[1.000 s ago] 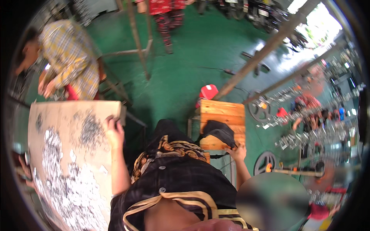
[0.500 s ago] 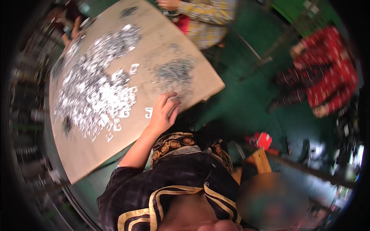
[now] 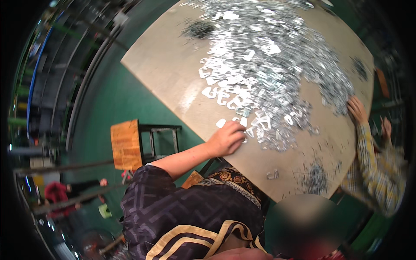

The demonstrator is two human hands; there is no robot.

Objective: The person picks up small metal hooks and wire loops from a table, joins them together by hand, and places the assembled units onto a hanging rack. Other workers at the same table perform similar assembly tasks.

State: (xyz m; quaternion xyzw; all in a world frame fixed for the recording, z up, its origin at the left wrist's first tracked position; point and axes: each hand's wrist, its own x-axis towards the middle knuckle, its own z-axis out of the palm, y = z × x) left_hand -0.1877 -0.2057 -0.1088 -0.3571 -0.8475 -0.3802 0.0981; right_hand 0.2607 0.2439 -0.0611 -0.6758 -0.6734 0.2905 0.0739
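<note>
My left hand (image 3: 226, 139) rests at the near edge of a brown table (image 3: 160, 73), its fingers curled down beside a large spread of shiny hook-shaped metal pieces (image 3: 268, 65). Whatever the curled fingers hold is hidden under them. A few loose metal pieces (image 3: 239, 121) lie just beyond the fingertips. To the right of the hand, one separate metal piece (image 3: 273, 174) sits on bare tabletop. A pile of thin dark metal bits (image 3: 315, 178) is near the right-hand corner. My right hand does not show.
Another dark heap (image 3: 199, 29) lies at the far left of the table. A wooden stool (image 3: 126, 145) stands on the green floor left of my arm. Across on the right, a co-worker's hand (image 3: 357, 109) and plaid sleeve (image 3: 366, 147) reach to the pieces.
My view has swung left, bringing the stool in and shifting the table rightward. My left hand has gone from beside a dark heap to the edge of the shiny pieces.
</note>
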